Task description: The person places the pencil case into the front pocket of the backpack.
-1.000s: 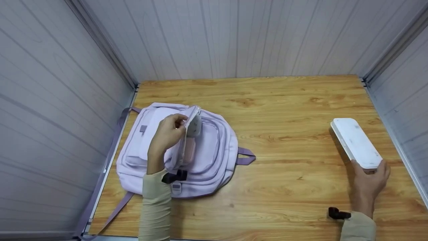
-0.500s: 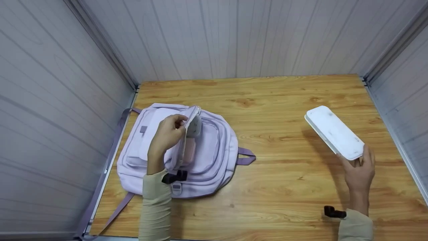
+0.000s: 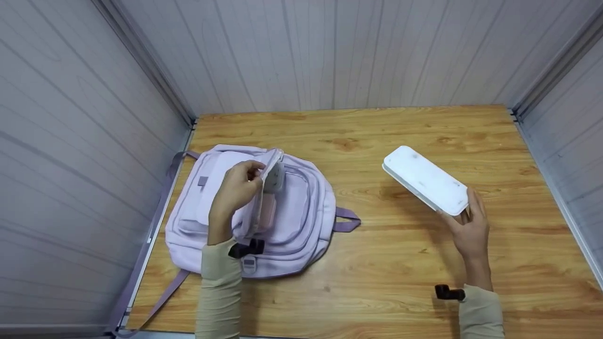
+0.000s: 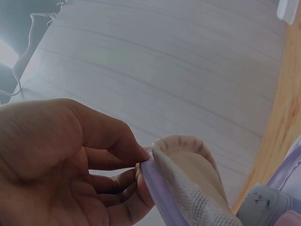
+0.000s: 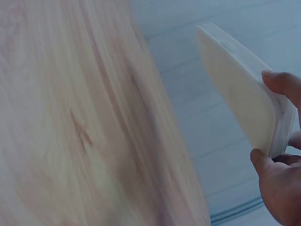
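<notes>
A lilac backpack (image 3: 292, 212) lies flat on the left half of the table with its front pocket unzipped. My left hand (image 3: 238, 186) pinches the zipped edge of the pocket flap (image 4: 164, 193) between thumb and fingers and lifts it away. Inside the gap show a grey-white case (image 3: 274, 179) and a pink item (image 3: 267, 212), both partly hidden by the flap. My right hand (image 3: 468, 233) grips the near end of a long white box (image 3: 426, 181) with rounded corners, thumb on one side and fingers on the other. The box is raised above the table, casting a shadow.
The wood-grain table (image 3: 386, 292) is bounded by pale panel walls (image 3: 311, 56) at the back and both sides. A carry loop (image 3: 346, 220) sticks out to the right of the backpack. Its purple straps (image 3: 162, 299) trail off the left edge.
My right hand has carried the white box leftward across the table, toward the backpack, and the box has turned further to the left. My left hand and the flap have stayed in place.
</notes>
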`<state>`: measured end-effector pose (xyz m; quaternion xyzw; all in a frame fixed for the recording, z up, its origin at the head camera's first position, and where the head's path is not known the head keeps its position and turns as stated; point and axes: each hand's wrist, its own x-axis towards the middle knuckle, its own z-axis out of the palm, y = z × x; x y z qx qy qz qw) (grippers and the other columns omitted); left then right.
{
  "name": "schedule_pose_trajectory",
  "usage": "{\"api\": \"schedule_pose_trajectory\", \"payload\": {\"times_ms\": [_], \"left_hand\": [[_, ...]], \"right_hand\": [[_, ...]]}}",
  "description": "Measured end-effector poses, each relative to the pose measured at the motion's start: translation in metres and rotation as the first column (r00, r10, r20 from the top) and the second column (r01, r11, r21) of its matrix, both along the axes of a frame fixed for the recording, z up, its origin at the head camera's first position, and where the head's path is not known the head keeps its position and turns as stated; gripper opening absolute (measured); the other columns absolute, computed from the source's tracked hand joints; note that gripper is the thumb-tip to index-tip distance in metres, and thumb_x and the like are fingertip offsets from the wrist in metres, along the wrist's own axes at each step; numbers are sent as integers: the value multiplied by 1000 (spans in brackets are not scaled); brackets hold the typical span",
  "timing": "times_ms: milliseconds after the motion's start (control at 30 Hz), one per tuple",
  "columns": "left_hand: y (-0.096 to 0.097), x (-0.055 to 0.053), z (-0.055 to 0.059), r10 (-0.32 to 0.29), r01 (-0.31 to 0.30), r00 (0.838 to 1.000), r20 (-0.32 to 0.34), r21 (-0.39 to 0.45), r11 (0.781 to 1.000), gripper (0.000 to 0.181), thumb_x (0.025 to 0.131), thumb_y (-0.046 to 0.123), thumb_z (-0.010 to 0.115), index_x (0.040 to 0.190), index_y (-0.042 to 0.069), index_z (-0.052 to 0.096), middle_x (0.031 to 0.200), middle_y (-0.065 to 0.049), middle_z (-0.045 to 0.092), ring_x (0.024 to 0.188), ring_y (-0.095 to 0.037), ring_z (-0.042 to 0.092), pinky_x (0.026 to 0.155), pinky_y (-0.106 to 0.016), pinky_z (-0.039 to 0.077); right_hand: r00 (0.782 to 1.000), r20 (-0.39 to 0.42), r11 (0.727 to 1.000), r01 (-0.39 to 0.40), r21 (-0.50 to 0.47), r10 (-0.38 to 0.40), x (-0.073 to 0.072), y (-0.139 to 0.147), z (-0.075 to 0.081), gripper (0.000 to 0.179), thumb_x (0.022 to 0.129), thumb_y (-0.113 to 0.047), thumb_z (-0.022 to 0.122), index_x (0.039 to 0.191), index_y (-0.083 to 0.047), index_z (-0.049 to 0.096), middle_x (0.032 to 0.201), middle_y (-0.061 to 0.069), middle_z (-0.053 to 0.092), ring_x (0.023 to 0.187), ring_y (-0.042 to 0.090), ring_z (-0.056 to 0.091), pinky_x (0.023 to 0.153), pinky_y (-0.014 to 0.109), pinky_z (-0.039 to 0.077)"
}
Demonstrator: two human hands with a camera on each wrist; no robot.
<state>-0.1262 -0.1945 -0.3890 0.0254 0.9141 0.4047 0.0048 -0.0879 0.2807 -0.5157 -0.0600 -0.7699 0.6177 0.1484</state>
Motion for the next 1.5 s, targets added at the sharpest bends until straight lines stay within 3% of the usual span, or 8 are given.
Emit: {"api": "schedule_pose_trajectory", "payload": {"times_ms": [233, 467, 667, 867, 1167, 1500], "left_hand": [[1, -1, 0, 0, 0, 1000, 2, -7, 1000, 35, 83, 2, 47, 113, -1, 65, 93, -11, 61, 83, -20, 54, 70, -29, 43], [1, -2, -1, 7, -7, 1000, 14, -10, 1000, 35, 83, 1, 46, 112, -1, 65, 91, -9, 59, 83, -20, 52, 72, -30, 42], [1, -2, -1, 5, -5, 1000, 8, -1, 1000, 34, 84, 1, 47, 111, -1, 65, 91, -10, 59, 83, -20, 53, 71, -29, 42], [1, -2, 0, 4, -4, 1000, 5, -2, 1000, 34, 83, 1, 47, 111, -2, 65, 91, -10, 60, 83, -20, 53, 71, -29, 42], [1, -1, 0, 5, -5, 1000, 1, -17, 1000, 34, 84, 1, 47, 112, -2, 65, 92, -11, 60, 84, -21, 53, 72, -31, 43], [0, 0, 0, -12, 12, 1000, -10, -30, 999, 35, 83, 0, 46, 113, -2, 65, 93, -11, 61, 84, -21, 53, 74, -32, 43]], "right_hand": [[995, -52, 994, -86, 73, 89, -5, -23, 9, 86, 77, 7, 72, 148, 3, 24, 153, 21, 22, 141, 37, 25, 106, 16, 31], [980, -70, 980, -180, 89, 186, -8, -49, 13, 86, 76, 5, 74, 146, 8, 24, 154, 26, 15, 141, 40, 22, 105, 12, 29], [960, -75, 962, -262, 80, 268, -10, -75, 9, 85, 77, 1, 75, 147, 4, 27, 154, 24, 16, 140, 38, 25, 105, 12, 29], [930, -99, 934, -343, 100, 353, -9, -105, 11, 84, 77, 1, 74, 147, 5, 27, 154, 23, 19, 139, 37, 28, 105, 16, 30], [892, -116, 898, -427, 110, 438, -8, -151, 16, 83, 74, 1, 77, 144, 6, 32, 152, 31, 19, 137, 43, 29, 107, 42, 31], [851, -153, 864, -488, 121, 502, -10, -188, 14, 83, 74, 1, 77, 143, 9, 33, 150, 32, 21, 136, 44, 30, 104, 43, 35]]}}
